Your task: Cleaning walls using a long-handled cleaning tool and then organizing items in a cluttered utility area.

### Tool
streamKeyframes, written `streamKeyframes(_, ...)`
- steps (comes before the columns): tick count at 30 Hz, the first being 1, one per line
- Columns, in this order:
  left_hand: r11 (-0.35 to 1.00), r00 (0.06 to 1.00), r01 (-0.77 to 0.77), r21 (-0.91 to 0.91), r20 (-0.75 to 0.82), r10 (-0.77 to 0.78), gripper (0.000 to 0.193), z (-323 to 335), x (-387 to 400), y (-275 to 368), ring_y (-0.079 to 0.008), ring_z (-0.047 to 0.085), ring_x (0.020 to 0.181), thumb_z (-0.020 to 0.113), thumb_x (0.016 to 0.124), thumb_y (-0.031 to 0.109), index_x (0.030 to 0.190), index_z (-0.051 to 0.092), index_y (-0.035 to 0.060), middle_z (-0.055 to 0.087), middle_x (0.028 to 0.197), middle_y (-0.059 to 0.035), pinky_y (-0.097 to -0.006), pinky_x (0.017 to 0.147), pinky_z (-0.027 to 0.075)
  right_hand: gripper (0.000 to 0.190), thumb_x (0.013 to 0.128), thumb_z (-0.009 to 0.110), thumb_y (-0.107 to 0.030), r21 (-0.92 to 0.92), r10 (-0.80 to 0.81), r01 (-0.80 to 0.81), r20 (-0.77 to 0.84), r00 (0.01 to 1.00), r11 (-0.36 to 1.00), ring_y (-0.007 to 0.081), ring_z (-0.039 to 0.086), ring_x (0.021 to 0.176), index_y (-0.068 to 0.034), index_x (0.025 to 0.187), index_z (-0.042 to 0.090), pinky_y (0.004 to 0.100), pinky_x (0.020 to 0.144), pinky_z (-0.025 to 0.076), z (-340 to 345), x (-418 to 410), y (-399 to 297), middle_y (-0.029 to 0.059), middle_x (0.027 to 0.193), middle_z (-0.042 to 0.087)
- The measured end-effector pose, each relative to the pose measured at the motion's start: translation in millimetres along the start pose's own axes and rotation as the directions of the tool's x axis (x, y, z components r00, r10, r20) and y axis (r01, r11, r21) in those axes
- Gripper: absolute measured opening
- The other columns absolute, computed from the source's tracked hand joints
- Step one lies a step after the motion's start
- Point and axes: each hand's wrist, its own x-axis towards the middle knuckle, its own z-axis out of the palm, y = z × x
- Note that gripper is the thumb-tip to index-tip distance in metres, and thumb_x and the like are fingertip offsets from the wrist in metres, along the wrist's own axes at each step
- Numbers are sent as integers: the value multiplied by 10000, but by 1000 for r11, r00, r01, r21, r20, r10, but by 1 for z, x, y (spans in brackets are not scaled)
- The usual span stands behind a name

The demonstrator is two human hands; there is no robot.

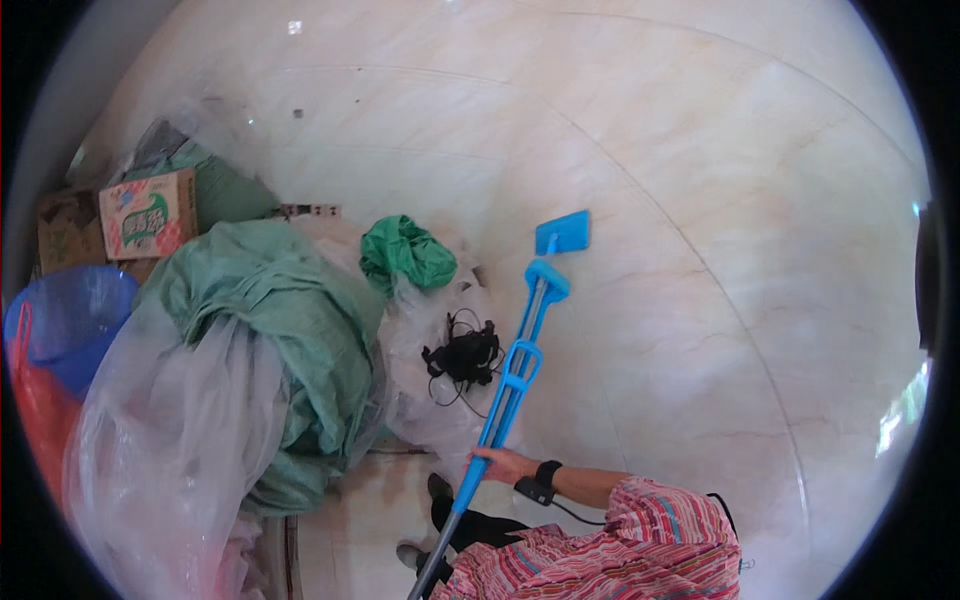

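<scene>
My right hand (504, 465) reaches in from the lower right, with a black band and small device on its wrist. Its fingers are closed around the blue plastic part of a mop's handle (471, 480). The handle slants from a grey pole at the bottom edge up to a blue sleeve and a loop grip. Just beyond its upper end, the mop's flat blue rectangular head (564, 232) is over the tiled floor. Left of the handle, a tangle of black straps and cords (463, 354) lies on clear plastic. My left hand is out of view.
To the left are a large green woven sack (300, 300), clear plastic bags (180, 450), a crumpled green bag (407, 253), a blue basin (75, 315), a red bag (45, 420) and a printed carton (148, 214). Pale glossy floor tiles (675, 337) extend to the right.
</scene>
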Motion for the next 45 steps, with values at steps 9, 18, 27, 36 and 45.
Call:
streamKeyframes(9, 994, 996, -54, -99, -74, 46, 440, -92, 147, 114, -352, 638, 737, 826, 518, 366, 760, 599, 78, 646, 755, -152, -461, 646, 497, 239, 890, 601, -290, 5, -609, 616, 160, 777, 788, 212, 588, 876, -82, 983, 528, 370, 835, 485, 82, -3, -209, 69, 896, 581)
streamKeyframes(18, 958, 959, -180, -223, -255, 121, 369, -228, 191, 333, -372, 631, 715, 767, 643, 314, 813, 601, 32, 638, 744, -185, -463, 647, 489, 189, 859, 606, -196, 82, -782, 783, -54, 621, 617, 181, 548, 595, -43, 820, 501, 339, 540, 499, 65, 107, -385, 75, 683, 536)
streamKeyframes(27, 999, 998, -20, -46, 64, 22, 363, -231, 166, 302, -385, 628, 709, 753, 663, 330, 817, 599, 40, 640, 758, -189, -469, 643, 494, 205, 871, 545, -225, -176, -629, 613, -56, 775, 770, 205, 570, 628, -52, 762, 550, 328, 573, 477, -42, 216, -274, 83, 686, 570)
streamKeyframes(36, 986, 995, -3, -169, -101, -15, 215, -156, -30, 27, -346, 583, 569, 670, 742, 290, 700, 583, 97, 606, 619, -122, -418, 504, 468, 136, 825, 622, -135, 388, -37, 57, -57, 998, 920, 236, 607, 827, -50, 885, 535, 356, 761, 505, 19, 114, 35, 100, 838, 587)
streamKeyframes(45, 982, 992, -82, 172, -78, 97, 262, -95, -36, 28, -341, 585, 564, 687, 735, 338, 694, 582, 102, 608, 612, -110, -416, 508, 475, 139, 833, 578, -166, 238, 39, -2, -152, 988, 971, 232, 592, 762, -32, 819, 545, 372, 724, 505, 24, 84, -13, 88, 768, 577)
